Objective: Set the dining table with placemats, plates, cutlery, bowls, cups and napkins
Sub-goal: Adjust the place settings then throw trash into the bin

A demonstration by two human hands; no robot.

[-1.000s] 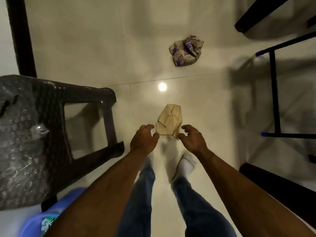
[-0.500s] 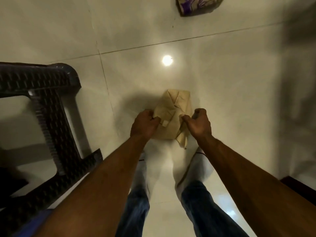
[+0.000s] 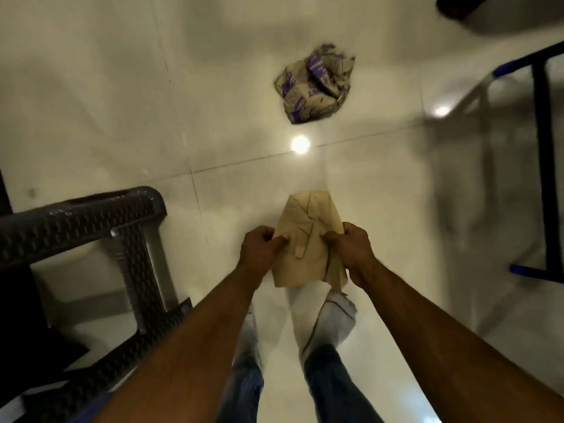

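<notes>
A folded brown paper bag (image 3: 308, 221) is held up in front of me above the pale tiled floor. My left hand (image 3: 259, 250) pinches its left side, thumb on top. Gripping the right side is my right hand (image 3: 351, 248), fingers curled round the paper. The bag's lower edge hangs over my white-socked feet (image 3: 332, 319). No table, plates or cutlery are in view.
A crumpled brown and purple paper bag (image 3: 314, 85) lies on the floor ahead. A dark woven plastic stool (image 3: 91, 221) stands at the left. A black frame with blue tips (image 3: 543, 166) stands at the right, and a dark furniture leg (image 3: 476, 10) at the top right.
Both hands closed on the brown bag and lifted it off the floor. The view tilted down, then back up, so the crumpled bag is in sight again.
</notes>
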